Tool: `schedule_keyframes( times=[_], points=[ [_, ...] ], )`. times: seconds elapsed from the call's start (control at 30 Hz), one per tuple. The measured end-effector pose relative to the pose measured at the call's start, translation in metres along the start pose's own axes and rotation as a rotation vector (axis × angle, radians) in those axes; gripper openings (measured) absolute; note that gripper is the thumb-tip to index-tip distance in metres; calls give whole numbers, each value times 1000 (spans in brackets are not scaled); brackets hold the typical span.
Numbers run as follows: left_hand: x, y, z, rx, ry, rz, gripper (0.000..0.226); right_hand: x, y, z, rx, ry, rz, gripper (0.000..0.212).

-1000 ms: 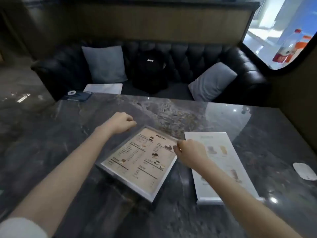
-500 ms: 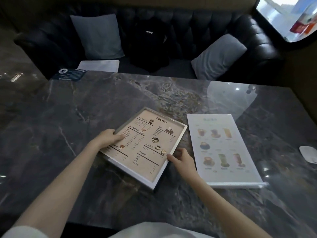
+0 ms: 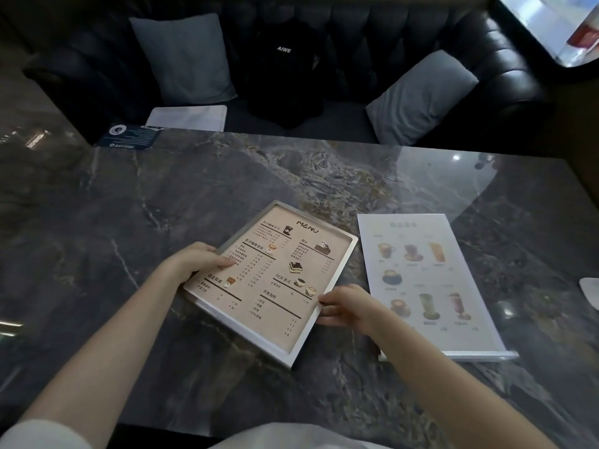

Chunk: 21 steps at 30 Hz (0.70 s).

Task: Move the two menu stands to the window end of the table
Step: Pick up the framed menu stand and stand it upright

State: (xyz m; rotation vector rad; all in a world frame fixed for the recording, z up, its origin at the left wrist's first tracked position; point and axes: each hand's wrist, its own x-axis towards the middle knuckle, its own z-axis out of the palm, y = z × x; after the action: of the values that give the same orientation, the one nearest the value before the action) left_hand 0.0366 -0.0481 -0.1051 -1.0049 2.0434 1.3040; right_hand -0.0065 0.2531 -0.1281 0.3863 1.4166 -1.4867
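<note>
A beige framed menu stand (image 3: 278,273) headed "MENU" lies flat and askew near the middle of the dark marble table (image 3: 162,205). My left hand (image 3: 197,260) grips its left edge, thumb on the printed face. My right hand (image 3: 346,306) holds its right edge, fingers curled at the frame. Just to the right lies a white drinks menu stand (image 3: 424,280) with cup pictures, flat on the table and touched by neither hand. The window (image 3: 551,24) shows at the top right corner.
A black tufted sofa (image 3: 356,43) runs along the table's far side with two grey cushions (image 3: 184,56) and a black bag (image 3: 285,69). A dark blue card (image 3: 129,136) lies at the far left table corner. A white object (image 3: 590,291) sits at the right edge.
Both hands slid down the framed menu's sides and now grip its left and right edges. The camera has tilted downward and closer to the table.
</note>
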Motion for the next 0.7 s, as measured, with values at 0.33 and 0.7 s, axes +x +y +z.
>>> schedule_keyframes(
  times=[0.33,0.7],
  points=[
    [-9,22,-1,40,117,6,75,-7,-24,-6,-104,-51,-104,13],
    [-7,48,-4,-281,17,265,24,-57,-87,-6,-313,40,-457,32]
  ],
)
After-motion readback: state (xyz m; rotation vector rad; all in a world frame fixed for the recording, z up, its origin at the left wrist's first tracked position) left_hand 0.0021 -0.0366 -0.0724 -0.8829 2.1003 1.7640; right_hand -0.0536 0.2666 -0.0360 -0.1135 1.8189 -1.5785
